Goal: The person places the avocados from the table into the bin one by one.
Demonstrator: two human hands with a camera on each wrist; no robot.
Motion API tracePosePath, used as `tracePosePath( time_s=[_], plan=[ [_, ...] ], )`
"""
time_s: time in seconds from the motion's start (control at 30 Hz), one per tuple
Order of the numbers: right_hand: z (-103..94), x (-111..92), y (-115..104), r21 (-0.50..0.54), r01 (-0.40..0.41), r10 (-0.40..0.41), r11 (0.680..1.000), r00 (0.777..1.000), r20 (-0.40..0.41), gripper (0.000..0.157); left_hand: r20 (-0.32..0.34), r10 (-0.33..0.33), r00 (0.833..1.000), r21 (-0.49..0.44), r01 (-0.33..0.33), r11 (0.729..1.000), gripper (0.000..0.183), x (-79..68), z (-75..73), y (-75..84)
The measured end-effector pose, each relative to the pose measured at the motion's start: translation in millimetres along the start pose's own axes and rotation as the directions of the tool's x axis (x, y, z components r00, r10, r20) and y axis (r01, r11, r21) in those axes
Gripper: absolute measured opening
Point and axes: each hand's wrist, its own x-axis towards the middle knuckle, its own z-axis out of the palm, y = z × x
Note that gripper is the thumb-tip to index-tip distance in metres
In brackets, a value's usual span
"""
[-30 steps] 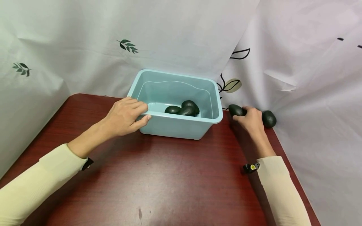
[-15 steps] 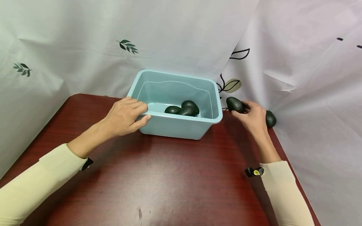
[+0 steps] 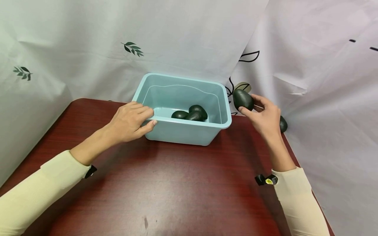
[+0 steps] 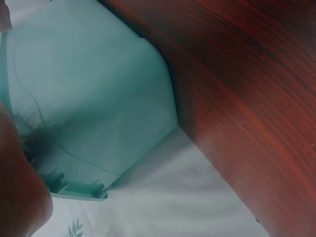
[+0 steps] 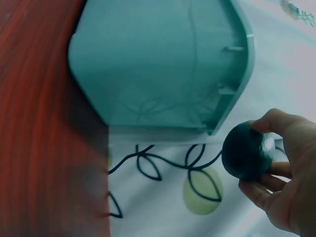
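My right hand (image 3: 264, 116) pinches a dark green avocado (image 3: 242, 99) between thumb and fingers, raised beside the right end of a light blue plastic bin (image 3: 180, 132). In the right wrist view the same avocado (image 5: 245, 152) sits at the fingertips, near the bin's rim. My left hand (image 3: 131, 121) grips the bin's front rim at its left corner, thumb outside and fingers over the edge. Several avocados (image 3: 195, 115) lie together on the bin floor, partly hidden by the front wall. Another avocado (image 3: 283, 124) rests at the table's right edge, partly behind my right wrist.
The bin stands at the back of a dark red wooden table (image 3: 165, 183). White cloth (image 3: 189, 39) with leaf prints hangs close behind it and along both sides. Small cameras are strapped at both wrists.
My right hand has lifted the avocado off the table's right side, up and slightly left to about the bin's rim height. The left hand and bin have stayed put.
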Motion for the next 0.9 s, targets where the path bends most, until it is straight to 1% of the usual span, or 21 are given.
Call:
tracePosePath(
  time_s=[0.1, 0.2, 0.37, 0.47, 0.6, 0.9],
  plan=[
    [0.0, 0.9, -7.2, 0.006, 0.022, -0.022, 1.000, 1.000, -0.021, 0.060, -0.001, 0.002, 1.000, -0.001, -0.002, 1.000, 0.037, 0.1, 0.5, -0.5],
    [0.7, 0.0, -14.4, 0.034, 0.051, -0.049, 0.998, 0.998, -0.043, 0.061, -0.002, 0.004, 1.000, -0.001, -0.004, 1.000, 0.037, 0.0, 1.0, -0.6],
    [4.6, -4.3, -27.4, 0.128, 0.148, -0.140, 0.981, 0.988, -0.069, 0.059, -0.003, 0.004, 1.000, 0.001, -0.004, 1.000, 0.038, -0.7, 1.2, -0.5],
    [9.2, -8.0, -34.4, 0.170, 0.211, -0.203, 0.963, 0.977, -0.060, 0.058, -0.002, 0.002, 1.000, 0.003, -0.002, 1.000, 0.039, -1.2, 0.7, -0.5],
    [16.1, -12.8, -41.7, 0.184, 0.264, -0.262, 0.947, 0.964, -0.032, 0.058, 0.002, 0.002, 1.000, -0.001, -0.002, 1.000, 0.039, -1.7, 0.1, -0.8],
    [27.0, -17.8, -48.0, 0.172, 0.306, -0.310, 0.936, 0.951, -0.004, 0.058, 0.019, 0.012, 1.000, -0.016, -0.011, 1.000, 0.046, -1.3, -0.8, -1.4]
  ],
)
